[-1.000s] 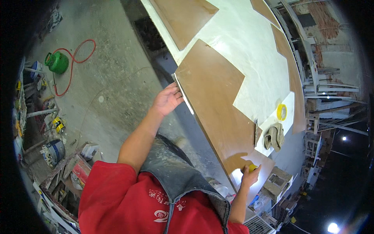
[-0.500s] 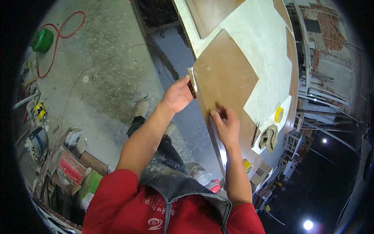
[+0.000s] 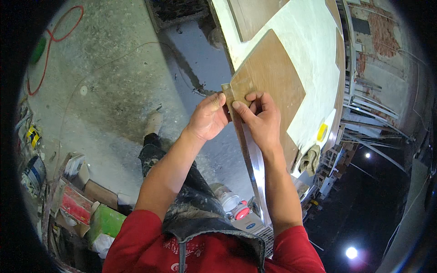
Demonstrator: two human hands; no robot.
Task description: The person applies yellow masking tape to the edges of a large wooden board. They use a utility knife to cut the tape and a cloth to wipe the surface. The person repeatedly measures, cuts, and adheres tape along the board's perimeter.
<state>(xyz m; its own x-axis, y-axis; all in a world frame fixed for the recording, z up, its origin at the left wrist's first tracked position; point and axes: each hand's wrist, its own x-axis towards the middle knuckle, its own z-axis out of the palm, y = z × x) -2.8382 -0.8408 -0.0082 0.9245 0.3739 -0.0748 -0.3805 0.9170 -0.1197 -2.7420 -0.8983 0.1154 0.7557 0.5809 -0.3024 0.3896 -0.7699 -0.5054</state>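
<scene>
A long narrow strip (image 3: 246, 150) with a shiny face runs beside the near edge of a brown wood-look panel (image 3: 282, 82). My left hand (image 3: 208, 117) grips the strip close to its far end, thumb on top and fingers tucked under, partly hidden. My right hand (image 3: 260, 113) is closed, its thumb pressed on the strip just across from the left hand. The other fingers of that hand curl over the panel's surface. The panel lies on a white board (image 3: 314, 59). The strip's near end reaches down beside my right forearm.
A yellow tape roll (image 3: 322, 132) and a crumpled khaki cloth (image 3: 310, 160) lie on the board's right side. Another brown panel (image 3: 257, 18) lies farther back. Below are a white bucket (image 3: 229, 201), a green box (image 3: 105, 221) and a red hose (image 3: 68, 37).
My right hand has moved up along the panel's edge, and its thumb now presses the strip near my left hand. The strip's far end is turned, showing a brownish face. The view has shifted slightly.
</scene>
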